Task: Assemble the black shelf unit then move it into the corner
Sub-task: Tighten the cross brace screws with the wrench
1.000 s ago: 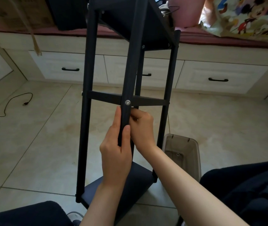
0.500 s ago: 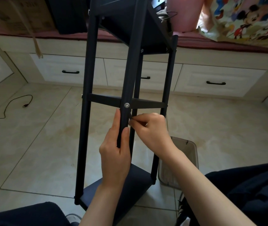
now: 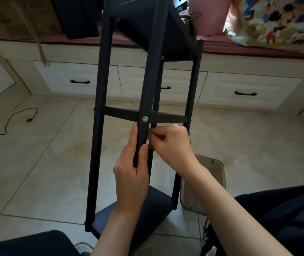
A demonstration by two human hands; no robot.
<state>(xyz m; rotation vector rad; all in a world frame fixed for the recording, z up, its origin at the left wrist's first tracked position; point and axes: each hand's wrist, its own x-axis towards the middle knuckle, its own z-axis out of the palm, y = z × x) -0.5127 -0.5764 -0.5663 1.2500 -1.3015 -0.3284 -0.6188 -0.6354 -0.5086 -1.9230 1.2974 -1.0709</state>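
Note:
The black shelf unit [image 3: 99, 137] stands upright on the tiled floor right in front of me, with a bottom shelf, a top shelf and a cross rail halfway up. A silver bolt head [image 3: 144, 119] shows where the rail meets the nearest post. My left hand [image 3: 130, 174] grips that post just below the bolt. Behind the same post, my right hand [image 3: 171, 143] has its fingers curled, pinching something thin and dark just under the rail; what it is I cannot make out.
A clear plastic bin [image 3: 219, 174] sits on the floor to the right of the shelf. White drawers [image 3: 77, 80] run along the back under a platform with a cardboard box, a black case and cartoon fabric. A black cable [image 3: 18, 117] lies at left. My dark-clothed knees flank the shelf.
My right hand has drawn back from the post and turned, its knuckles now to the right of the post. The left hand keeps the same grip.

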